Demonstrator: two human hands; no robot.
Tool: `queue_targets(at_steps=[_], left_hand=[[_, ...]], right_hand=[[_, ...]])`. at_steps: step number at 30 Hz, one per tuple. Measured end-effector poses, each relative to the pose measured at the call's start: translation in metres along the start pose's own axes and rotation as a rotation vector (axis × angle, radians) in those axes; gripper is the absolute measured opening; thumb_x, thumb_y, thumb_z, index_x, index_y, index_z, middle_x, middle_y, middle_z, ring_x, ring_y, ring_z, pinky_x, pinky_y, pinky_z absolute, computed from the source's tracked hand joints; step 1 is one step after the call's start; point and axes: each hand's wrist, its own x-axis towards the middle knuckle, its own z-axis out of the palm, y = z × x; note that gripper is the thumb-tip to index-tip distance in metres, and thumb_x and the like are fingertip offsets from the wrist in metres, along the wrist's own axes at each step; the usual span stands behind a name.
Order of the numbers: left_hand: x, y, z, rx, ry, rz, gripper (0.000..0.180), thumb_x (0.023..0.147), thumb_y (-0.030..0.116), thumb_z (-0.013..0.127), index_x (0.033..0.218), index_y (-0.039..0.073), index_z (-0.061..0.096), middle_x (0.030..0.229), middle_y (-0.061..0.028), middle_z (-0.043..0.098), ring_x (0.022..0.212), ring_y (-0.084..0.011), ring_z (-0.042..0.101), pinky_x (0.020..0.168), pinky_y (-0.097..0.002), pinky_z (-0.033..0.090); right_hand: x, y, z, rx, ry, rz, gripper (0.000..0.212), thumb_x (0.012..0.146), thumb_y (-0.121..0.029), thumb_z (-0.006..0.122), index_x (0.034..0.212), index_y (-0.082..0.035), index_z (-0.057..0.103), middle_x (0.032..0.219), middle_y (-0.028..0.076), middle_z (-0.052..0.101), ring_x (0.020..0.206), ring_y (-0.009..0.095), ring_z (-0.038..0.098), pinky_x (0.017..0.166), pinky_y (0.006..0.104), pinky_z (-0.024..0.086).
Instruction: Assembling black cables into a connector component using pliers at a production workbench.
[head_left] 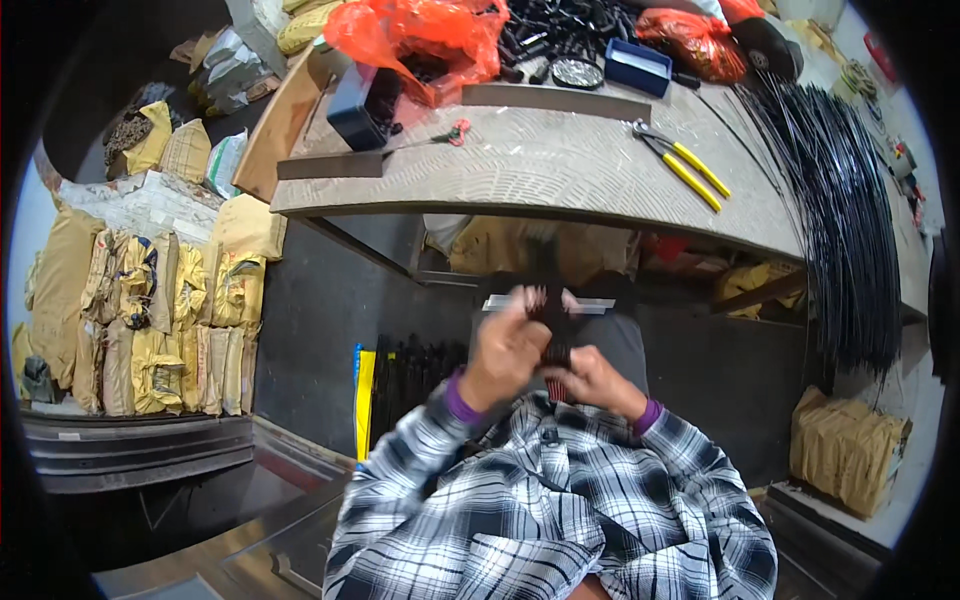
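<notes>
In front of my torso, both hands are closed around a dark bundle [556, 354] of what look like thin black strips, blurred by motion. My left hand [508, 352] is curled at its left side, fingers toward the upper part. My right hand [598, 381] grips lower down, with the thumb side against the bundle. Red-and-pale ends show below it, close to my shirt. A clear flat strip [597, 306] crosses behind the bundle near my lap; what supports it is hidden.
Yellow-handled pincers [690, 172] and red-handled scissors [455, 133] lie on the workbench [560, 165]. Blue boxes [638, 68], a red plastic bag [420, 40] and black parts sit at the back. Long black rods [840, 220] overhang the right end. Wrapped packages [150, 310] are stacked left.
</notes>
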Motion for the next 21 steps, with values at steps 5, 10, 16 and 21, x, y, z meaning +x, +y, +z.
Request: queue_targets(at_steps=[5, 10, 16, 21], left_hand=[[-0.017, -0.010, 0.024, -0.497, -0.234, -0.003, 0.030, 0.091, 0.025, 0.049, 0.098, -0.004, 0.054, 0.075, -0.0078, 0.053, 0.066, -0.0138, 0.050, 0.058, -0.0277, 0.041], [0.003, -0.015, 0.030, -0.509, -0.253, 0.007, 0.072, 0.082, 0.064, 0.039, 0.103, -0.003, 0.050, 0.072, -0.0070, 0.052, 0.058, -0.0132, 0.051, 0.054, -0.0235, 0.041], [0.034, -0.028, 0.024, -0.602, 0.014, -0.321, 0.023, 0.095, 0.023, 0.042, 0.093, 0.001, 0.049, 0.065, -0.0024, 0.046, 0.052, -0.0089, 0.043, 0.049, -0.0213, 0.037], [0.047, -0.044, 0.022, -0.580, 0.036, -0.349, 0.019, 0.094, 0.020, 0.044, 0.093, 0.002, 0.049, 0.066, -0.0018, 0.046, 0.052, -0.0074, 0.041, 0.047, -0.0201, 0.036]], right_hand=[[0.010, -0.029, -0.055, -0.157, -0.623, 0.167, 0.030, 0.082, -0.002, 0.054, 0.111, -0.004, 0.049, 0.099, 0.015, 0.060, 0.086, 0.029, 0.060, 0.074, 0.0343, 0.048], [0.102, -0.125, -0.117, 0.021, -0.414, -0.197, 0.045, 0.079, 0.005, 0.049, 0.123, -0.002, 0.047, 0.118, 0.016, 0.054, 0.102, 0.028, 0.057, 0.083, 0.0336, 0.046], [0.225, -0.077, -0.161, -0.264, -0.270, -0.214, 0.020, 0.079, -0.001, 0.053, 0.097, 0.002, 0.062, 0.103, 0.016, 0.063, 0.094, 0.024, 0.061, 0.081, 0.0341, 0.047], [0.341, 0.004, -0.196, -1.027, 0.196, 0.034, 0.022, 0.078, -0.015, 0.056, 0.096, -0.003, 0.058, 0.087, 0.014, 0.064, 0.084, 0.031, 0.061, 0.071, 0.0395, 0.048]])
